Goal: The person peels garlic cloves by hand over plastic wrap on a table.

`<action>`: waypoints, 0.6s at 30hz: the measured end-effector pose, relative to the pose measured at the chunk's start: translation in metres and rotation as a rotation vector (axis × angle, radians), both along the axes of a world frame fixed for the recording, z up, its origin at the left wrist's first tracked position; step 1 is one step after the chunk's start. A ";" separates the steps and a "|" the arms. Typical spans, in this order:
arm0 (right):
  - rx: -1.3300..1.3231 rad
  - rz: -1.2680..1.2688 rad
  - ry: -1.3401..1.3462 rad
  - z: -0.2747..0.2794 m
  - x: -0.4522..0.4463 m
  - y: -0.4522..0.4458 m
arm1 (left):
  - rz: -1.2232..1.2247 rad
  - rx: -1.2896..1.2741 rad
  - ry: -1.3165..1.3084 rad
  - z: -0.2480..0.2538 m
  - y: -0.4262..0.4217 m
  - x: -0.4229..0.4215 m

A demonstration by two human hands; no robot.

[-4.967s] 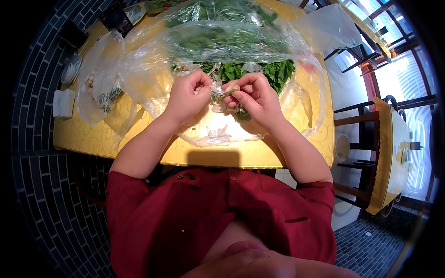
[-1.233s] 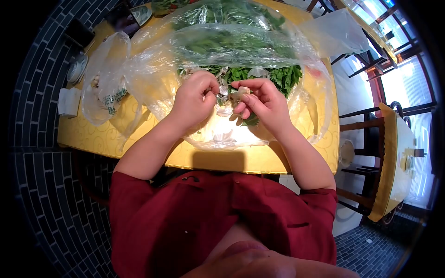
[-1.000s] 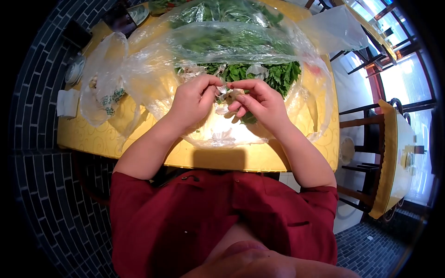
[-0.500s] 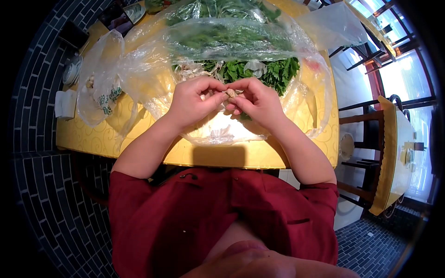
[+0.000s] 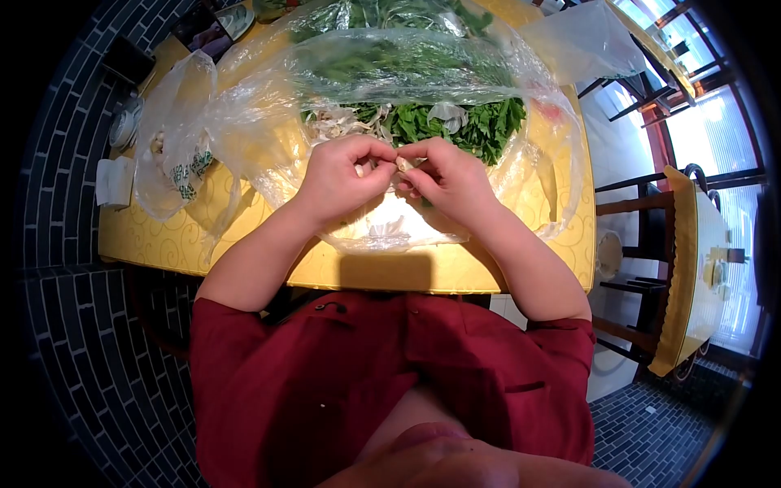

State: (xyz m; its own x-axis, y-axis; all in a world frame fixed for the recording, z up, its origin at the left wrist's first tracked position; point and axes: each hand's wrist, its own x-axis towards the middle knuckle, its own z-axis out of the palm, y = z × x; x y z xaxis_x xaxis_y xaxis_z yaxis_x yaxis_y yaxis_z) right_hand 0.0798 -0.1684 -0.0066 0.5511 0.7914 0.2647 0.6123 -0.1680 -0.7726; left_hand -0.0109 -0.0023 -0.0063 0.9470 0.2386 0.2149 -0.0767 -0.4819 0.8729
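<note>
A: Where is the small pale piece (image 5: 403,164) sitting?

B: It is resting at the meeting fingertips of both hands, over the near part of the clear plastic (image 5: 260,130) that is covering much of the table (image 5: 163,244).

A: Grip of the right hand (image 5: 452,180)?

B: Thumb and forefinger are pinching the piece; that grip is clamping on it.

A: And the left hand (image 5: 346,180)?

B: It is curling inward, its fingertips reaching the piece's left side. Whether that grip is clamping on it, I cannot tell.

A: Surroundings?

B: Green leaves (image 5: 498,128) are lying just beyond the hands, partly under the plastic. Pale, papery scraps (image 5: 335,124) are lying to their left. A white box-like item (image 5: 114,183) is standing near the table's left edge.
</note>
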 end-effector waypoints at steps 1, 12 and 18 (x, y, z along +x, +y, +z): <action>-0.013 0.000 -0.053 0.001 0.000 0.000 | 0.004 -0.004 0.000 -0.004 0.002 0.001; 0.037 -0.052 0.473 -0.003 0.004 0.004 | 0.025 -0.027 0.046 0.005 -0.004 0.000; 0.023 -0.052 0.376 -0.007 0.004 0.004 | 0.029 -0.034 0.062 0.002 -0.003 0.001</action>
